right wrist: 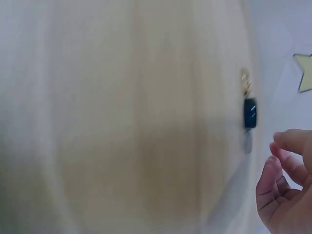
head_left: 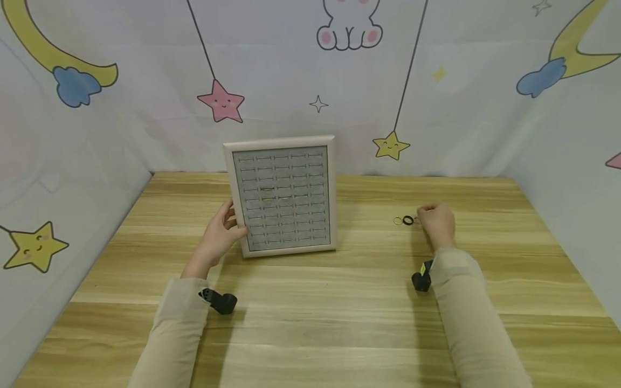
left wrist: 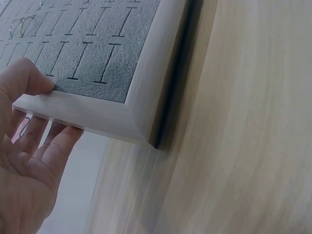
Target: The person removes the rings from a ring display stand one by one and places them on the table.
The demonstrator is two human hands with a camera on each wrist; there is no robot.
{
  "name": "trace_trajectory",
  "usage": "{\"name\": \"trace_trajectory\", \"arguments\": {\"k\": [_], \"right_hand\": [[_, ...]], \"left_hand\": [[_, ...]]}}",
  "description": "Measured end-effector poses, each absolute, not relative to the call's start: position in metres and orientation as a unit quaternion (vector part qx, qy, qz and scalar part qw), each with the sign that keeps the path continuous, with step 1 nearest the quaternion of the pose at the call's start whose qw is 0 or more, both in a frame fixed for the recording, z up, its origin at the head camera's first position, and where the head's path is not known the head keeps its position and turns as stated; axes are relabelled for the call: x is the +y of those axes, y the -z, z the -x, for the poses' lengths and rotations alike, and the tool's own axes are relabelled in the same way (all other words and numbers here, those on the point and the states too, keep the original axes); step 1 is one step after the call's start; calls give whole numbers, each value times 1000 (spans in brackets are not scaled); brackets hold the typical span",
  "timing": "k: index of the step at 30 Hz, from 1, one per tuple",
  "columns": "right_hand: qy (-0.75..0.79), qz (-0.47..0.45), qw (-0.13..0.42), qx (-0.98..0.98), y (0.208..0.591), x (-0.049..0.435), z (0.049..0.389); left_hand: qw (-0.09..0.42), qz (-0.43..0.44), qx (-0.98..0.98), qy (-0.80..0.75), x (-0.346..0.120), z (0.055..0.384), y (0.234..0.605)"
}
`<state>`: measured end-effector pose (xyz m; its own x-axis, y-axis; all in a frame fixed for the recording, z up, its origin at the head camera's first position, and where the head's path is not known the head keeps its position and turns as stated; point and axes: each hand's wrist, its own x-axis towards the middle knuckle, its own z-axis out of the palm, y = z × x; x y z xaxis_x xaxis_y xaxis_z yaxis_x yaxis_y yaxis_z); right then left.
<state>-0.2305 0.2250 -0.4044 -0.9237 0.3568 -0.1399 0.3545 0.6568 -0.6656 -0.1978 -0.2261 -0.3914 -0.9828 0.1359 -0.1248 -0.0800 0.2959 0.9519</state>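
My left hand (head_left: 220,235) grips the left edge of a pale-framed ring display board (head_left: 286,199), thumb in front and fingers behind. The board stands tilted on the table, and its grey felt insert has rows of slots. A few thin rings sit in the middle rows; two silvery rings (left wrist: 22,25) show in the left wrist view. On the right, three rings lie in a row: a gold ring (head_left: 398,220), a black ring (head_left: 408,220) and a silvery ring (right wrist: 248,141). Right by the silvery one hovers my right hand (head_left: 438,223), fingers loosely bent, nothing visible between them.
The wood-grain table (head_left: 310,312) runs back to a white cloth backdrop (head_left: 291,70) printed with stars and moons. Cloth also rises along both sides. A small black camera is worn at each wrist, below the sleeve cuffs.
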Motion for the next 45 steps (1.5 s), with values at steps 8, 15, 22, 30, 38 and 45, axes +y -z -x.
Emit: {"name": "trace_trajectory", "arguments": {"k": [8,15,22,30,38,45], "right_hand": [[-422,158,51,-892,384,194,247],[-462,98,104,-875,364,153,256],[-487,17,96,-868,344,116,251],[-516,-73,107,-847,329,76,240],[-513,-144,80,-842,322,36,220],[-448,-191,66,-871,325,13,213]], "left_hand": [[90,-18,803,-588,-226,197,390],[89,-19,804,-588,-225,197,390],[89,-21,803,-588,-224,197,390],[91,-25,806,-585,-225,197,391],[89,-28,808,-582,-226,196,390],[88,-28,804,-587,-225,197,391]]}}
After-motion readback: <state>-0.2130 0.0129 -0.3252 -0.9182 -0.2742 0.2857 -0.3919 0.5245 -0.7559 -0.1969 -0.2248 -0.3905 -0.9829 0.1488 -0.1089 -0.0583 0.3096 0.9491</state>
